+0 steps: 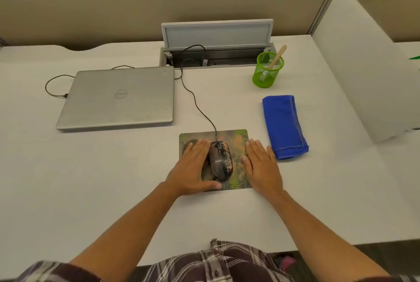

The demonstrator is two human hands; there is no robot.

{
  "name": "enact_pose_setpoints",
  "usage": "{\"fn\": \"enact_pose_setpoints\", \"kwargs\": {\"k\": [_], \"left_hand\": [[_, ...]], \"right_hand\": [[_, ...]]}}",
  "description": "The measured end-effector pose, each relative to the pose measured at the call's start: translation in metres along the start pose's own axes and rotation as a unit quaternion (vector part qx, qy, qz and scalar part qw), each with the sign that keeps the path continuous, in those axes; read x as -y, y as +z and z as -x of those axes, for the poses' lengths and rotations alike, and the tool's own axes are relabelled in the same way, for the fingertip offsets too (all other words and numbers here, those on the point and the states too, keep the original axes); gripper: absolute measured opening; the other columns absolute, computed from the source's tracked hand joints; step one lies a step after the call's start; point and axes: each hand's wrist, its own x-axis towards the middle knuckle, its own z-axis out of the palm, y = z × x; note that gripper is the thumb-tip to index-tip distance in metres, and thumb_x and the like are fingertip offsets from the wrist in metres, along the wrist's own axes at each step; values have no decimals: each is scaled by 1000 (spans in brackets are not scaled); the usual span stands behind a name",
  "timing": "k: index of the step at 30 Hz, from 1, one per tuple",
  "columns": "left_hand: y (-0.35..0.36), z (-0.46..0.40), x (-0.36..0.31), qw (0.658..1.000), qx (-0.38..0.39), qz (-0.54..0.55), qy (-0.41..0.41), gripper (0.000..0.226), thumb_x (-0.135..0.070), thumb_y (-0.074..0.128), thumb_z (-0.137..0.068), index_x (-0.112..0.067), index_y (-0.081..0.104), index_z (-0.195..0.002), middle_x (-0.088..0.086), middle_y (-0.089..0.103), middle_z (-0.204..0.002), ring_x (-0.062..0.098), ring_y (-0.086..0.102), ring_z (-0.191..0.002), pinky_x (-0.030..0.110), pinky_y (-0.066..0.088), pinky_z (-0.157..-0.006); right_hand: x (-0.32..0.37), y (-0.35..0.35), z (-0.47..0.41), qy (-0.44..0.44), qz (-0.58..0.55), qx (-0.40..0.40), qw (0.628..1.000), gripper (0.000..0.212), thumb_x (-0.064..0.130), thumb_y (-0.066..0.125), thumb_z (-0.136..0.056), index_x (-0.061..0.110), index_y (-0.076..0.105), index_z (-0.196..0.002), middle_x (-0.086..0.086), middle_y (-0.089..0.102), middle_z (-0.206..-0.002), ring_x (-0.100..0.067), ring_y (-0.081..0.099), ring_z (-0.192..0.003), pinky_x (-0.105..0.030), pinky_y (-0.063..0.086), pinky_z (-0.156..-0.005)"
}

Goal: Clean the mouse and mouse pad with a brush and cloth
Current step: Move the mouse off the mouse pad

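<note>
Cleaning looks unstarted — the speckled mouse (pixel 221 160) sits mid-mouse pad (pixel 236 136) near the desk's (pixel 113 179) front edge, left hand (pixel 193 168) and right hand (pixel 261 165) flat beside it, fingers straight, while brush (pixel 273 61) and cloth (pixel 284 126) wait untouched toward the right edge.

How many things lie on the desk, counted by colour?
Blue: 1, folded cloth
Green: 2, mesh cup, mouse pad
Silver: 1, laptop
Dark: 1, mouse
Wooden: 1, brush in the cup
Total: 6
</note>
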Motion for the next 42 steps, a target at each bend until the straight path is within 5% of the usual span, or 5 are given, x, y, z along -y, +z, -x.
{"fn": "enact_pose_setpoints", "kwargs": {"k": [9, 18, 32, 42], "left_hand": [[-4, -20, -14, 1000, 1, 9, 22, 119, -85, 57, -64, -34, -7, -150, 1, 16, -160, 15, 5, -147, 30, -8, -117], [-4, -25, -19, 999, -16, 33, 23, 117, -70, 70, -61, -23, 12, -151, 2, 31, -149, 21, 31, -135, 45, 23, -117], [-42, 8, 20, 983, -34, 181, -8, 104, -46, 86, -57, -31, 24, -140, -9, 38, -133, 10, 47, -117, 30, 50, -96], [-67, 63, 82, 985, -60, 149, -68, 108, -44, 86, -57, -33, 20, -142, -16, 33, -131, 4, 42, -117, 7, 43, -87]], "right_hand": [[0, -2, 0, 4, 7, -3, 1000, 55, 43, 23, -104, 17, 22, -152, 1, 24, -159, -11, 11, -148, -39, -1, -121], [1, -4, 1, 2, -2, -13, 1000, 53, 41, 28, -104, 17, 26, -152, 0, 27, -158, -12, 14, -148, -39, 0, -121], [-2, -4, 2, -6, -6, -15, 1000, 55, 41, 27, -104, 15, 27, -151, 0, 28, -158, -12, 14, -148, -37, -1, -121], [-1, -4, 1, -2, -14, -13, 1000, 60, 47, 20, -101, 15, 26, -151, -1, 28, -158, -12, 14, -148, -40, 3, -122]]}}
